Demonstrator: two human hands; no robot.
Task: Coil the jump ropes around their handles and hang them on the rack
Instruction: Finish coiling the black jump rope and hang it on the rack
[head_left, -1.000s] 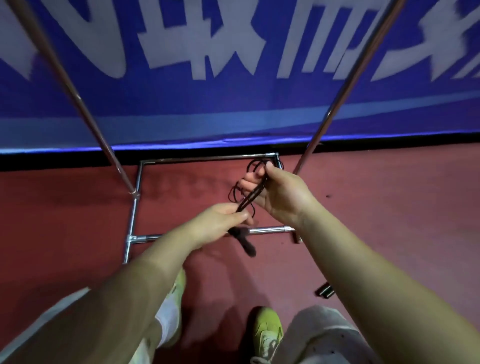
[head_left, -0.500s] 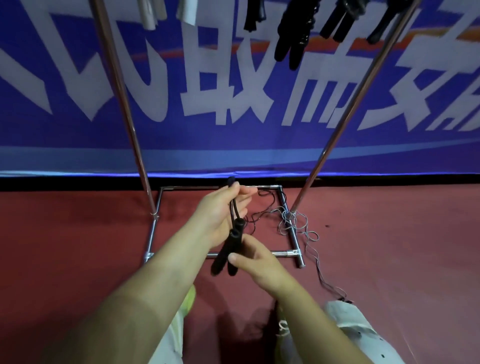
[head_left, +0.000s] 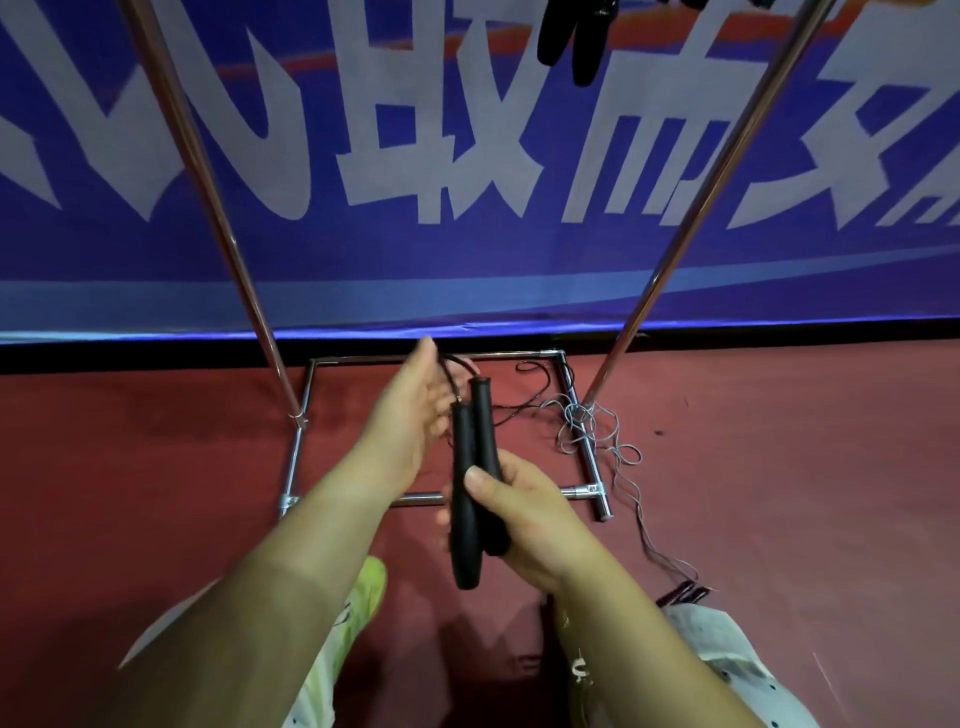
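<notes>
Between the rack's (head_left: 701, 182) two slanted poles, the right hand (head_left: 524, 512) grips both black jump-rope handles (head_left: 470, 483) side by side, thumb pressed across them, fingers curled behind. Above, the left hand (head_left: 410, 421) lies with fingers straight and together, the black cord (head_left: 451, 375) passing against its fingertips beside the handle tops.

Bare forearms; pale speckled trousers (head_left: 727, 670); yellow-green shoe (head_left: 366, 592).
</notes>
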